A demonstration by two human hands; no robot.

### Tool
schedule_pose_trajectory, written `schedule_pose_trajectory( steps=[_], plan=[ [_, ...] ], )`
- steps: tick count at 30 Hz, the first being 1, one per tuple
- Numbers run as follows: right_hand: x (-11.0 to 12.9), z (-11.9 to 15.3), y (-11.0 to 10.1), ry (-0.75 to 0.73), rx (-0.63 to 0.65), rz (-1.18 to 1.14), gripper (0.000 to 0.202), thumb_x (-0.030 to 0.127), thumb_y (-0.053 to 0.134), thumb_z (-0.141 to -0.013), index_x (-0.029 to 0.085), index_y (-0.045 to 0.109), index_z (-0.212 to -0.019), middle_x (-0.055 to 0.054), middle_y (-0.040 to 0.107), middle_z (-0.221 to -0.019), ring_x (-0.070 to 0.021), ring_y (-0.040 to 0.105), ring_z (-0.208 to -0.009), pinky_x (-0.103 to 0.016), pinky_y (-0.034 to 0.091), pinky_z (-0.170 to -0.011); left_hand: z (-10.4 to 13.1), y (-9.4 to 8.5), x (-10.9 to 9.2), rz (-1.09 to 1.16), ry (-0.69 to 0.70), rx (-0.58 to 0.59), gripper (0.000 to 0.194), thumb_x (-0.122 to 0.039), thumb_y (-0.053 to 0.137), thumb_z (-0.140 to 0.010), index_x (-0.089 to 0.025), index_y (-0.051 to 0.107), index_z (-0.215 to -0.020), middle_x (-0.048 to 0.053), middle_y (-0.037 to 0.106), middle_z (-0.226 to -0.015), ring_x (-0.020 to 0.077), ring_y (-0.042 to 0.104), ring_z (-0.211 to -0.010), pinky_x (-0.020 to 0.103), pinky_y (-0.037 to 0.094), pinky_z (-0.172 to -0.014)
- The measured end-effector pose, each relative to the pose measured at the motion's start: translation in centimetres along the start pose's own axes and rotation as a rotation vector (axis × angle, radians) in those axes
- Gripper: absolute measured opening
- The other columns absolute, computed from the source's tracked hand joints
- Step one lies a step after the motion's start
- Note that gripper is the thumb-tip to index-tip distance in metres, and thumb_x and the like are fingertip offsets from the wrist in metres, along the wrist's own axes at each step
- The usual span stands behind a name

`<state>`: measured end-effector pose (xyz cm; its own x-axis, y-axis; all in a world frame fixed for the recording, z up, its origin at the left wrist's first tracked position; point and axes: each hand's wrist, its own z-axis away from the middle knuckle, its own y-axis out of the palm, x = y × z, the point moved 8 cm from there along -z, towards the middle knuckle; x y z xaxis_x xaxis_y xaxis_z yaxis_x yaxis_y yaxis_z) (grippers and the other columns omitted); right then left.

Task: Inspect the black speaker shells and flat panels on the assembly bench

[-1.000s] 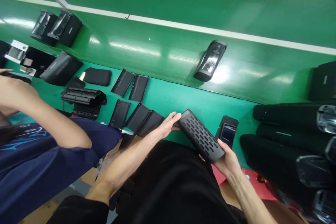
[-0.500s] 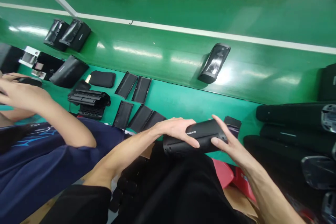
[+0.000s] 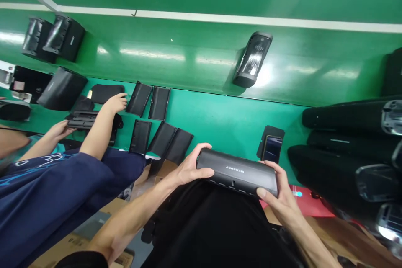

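Between my two hands is a black, rounded speaker (image 3: 237, 171) marked MERKURY, the lettering upside down to me. My left hand (image 3: 194, 165) grips its left end, thumb along the near side and fingers over the top. Around the right end closes my right hand (image 3: 281, 190), its thumb pressed to the lower edge. The speaker is held over my lap at the bench's near edge. Just beyond my right hand a phone (image 3: 272, 148) lies on dark flat pieces. Several flat black panels (image 3: 159, 102) rest on the green bench to the left.
Another speaker (image 3: 253, 59) lies farther back on the green surface (image 3: 194, 73). Several long black speakers (image 3: 345, 113) are stacked at the right. At the left, a co-worker's hand (image 3: 116, 104) reaches over black parts (image 3: 83, 120). Black speakers (image 3: 64, 37) stand beyond.
The speaker has turned so its branded face and a slotted edge show, and my hands have moved out to its ends. The co-worker's arm has reached right, toward the panels. The view has shifted.
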<state>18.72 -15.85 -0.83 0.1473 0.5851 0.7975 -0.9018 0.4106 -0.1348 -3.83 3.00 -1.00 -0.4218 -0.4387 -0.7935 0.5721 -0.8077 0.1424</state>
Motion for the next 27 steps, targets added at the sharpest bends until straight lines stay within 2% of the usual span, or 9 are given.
schedule_pose_trajectory(
  steps=[2,5,7,9,12,16,19,23,27],
  plan=[
    [-0.7,-0.6,0.2,0.093,-0.048,-0.121,0.080,0.058,0.089,-0.072,0.039,0.051,-0.141,-0.007,0.058,-0.143,-0.0341,0.060,-0.122,-0.043,0.051,-0.097,-0.8,-0.1,0.1,0.017,-0.036,-0.034,0.079,-0.057,0.080,-0.073,-0.026,0.050,-0.139,0.004,0.062,-0.115,0.0282,0.058,-0.104,0.038,0.046,-0.091],
    [-2.4,-1.4,1.2,0.378,-0.009,-0.340,0.080,0.055,0.093,-0.067,0.038,0.053,-0.134,-0.005,0.070,-0.119,-0.0266,0.069,-0.091,-0.034,0.053,-0.072,-2.0,-0.7,1.1,0.001,-0.180,-0.075,0.065,-0.060,0.074,-0.077,-0.026,0.057,-0.131,0.005,0.064,-0.115,0.0321,0.057,-0.112,0.044,0.043,-0.100],
    [-3.0,-1.9,1.7,0.516,0.031,-0.389,0.077,0.054,0.094,-0.068,0.037,0.054,-0.131,-0.001,0.073,-0.098,-0.0214,0.067,-0.072,-0.028,0.047,-0.058,-2.6,-0.8,1.7,0.035,-0.275,-0.059,0.064,-0.064,0.071,-0.081,-0.028,0.059,-0.133,0.009,0.064,-0.126,0.0361,0.054,-0.125,0.048,0.040,-0.106],
    [-2.9,-2.5,1.6,0.545,0.027,-0.379,0.074,0.055,0.094,-0.068,0.036,0.056,-0.128,0.002,0.072,-0.084,-0.0182,0.062,-0.063,-0.024,0.040,-0.051,-3.1,-0.7,1.9,0.116,-0.305,-0.040,0.073,-0.064,0.076,-0.079,-0.031,0.056,-0.141,0.011,0.058,-0.143,0.0378,0.048,-0.137,0.048,0.038,-0.110],
    [-2.8,-3.1,1.6,0.545,-0.030,-0.393,0.076,0.054,0.098,-0.062,0.032,0.059,-0.123,0.002,0.073,-0.078,-0.0180,0.062,-0.061,-0.024,0.041,-0.050,-3.5,-0.7,2.0,0.162,-0.301,-0.077,0.078,-0.054,0.085,-0.071,-0.030,0.056,-0.140,0.012,0.058,-0.144,0.0370,0.050,-0.135,0.045,0.040,-0.107],
    [-3.3,-3.5,2.2,0.577,-0.157,-0.461,0.073,0.046,0.099,-0.053,0.029,0.064,-0.115,0.004,0.071,-0.071,-0.0186,0.062,-0.060,-0.026,0.046,-0.052,-3.9,-0.5,2.9,0.136,-0.354,-0.154,0.057,-0.051,0.080,-0.075,-0.029,0.063,-0.124,0.008,0.069,-0.114,0.0329,0.060,-0.111,0.040,0.044,-0.093],
    [-3.9,-3.7,2.4,0.616,-0.223,-0.457,0.060,0.042,0.097,-0.053,0.026,0.067,-0.103,0.004,0.070,-0.070,-0.0184,0.062,-0.060,-0.028,0.047,-0.052,-4.5,-0.5,4.2,0.132,-0.411,-0.178,0.052,-0.050,0.078,-0.077,-0.027,0.063,-0.120,0.007,0.071,-0.107,0.0307,0.061,-0.102,0.037,0.043,-0.085],
    [-4.6,-4.2,2.3,0.647,-0.207,-0.449,0.048,0.044,0.096,-0.055,0.024,0.069,-0.090,0.003,0.070,-0.069,-0.0188,0.063,-0.062,-0.029,0.050,-0.054,-5.3,-0.9,5.1,0.113,-0.420,-0.131,0.048,-0.055,0.077,-0.078,-0.024,0.066,-0.112,0.008,0.073,-0.104,0.0294,0.060,-0.099,0.035,0.041,-0.082],
    [-4.9,-4.3,2.5,0.650,-0.169,-0.462,0.050,0.047,0.096,-0.059,0.025,0.071,-0.096,0.002,0.075,-0.078,-0.0200,0.066,-0.070,-0.029,0.053,-0.060,-5.8,-1.1,5.3,0.097,-0.398,-0.096,0.048,-0.057,0.074,-0.079,-0.024,0.065,-0.112,0.009,0.073,-0.105,0.0296,0.058,-0.102,0.036,0.041,-0.083]
  ],
)
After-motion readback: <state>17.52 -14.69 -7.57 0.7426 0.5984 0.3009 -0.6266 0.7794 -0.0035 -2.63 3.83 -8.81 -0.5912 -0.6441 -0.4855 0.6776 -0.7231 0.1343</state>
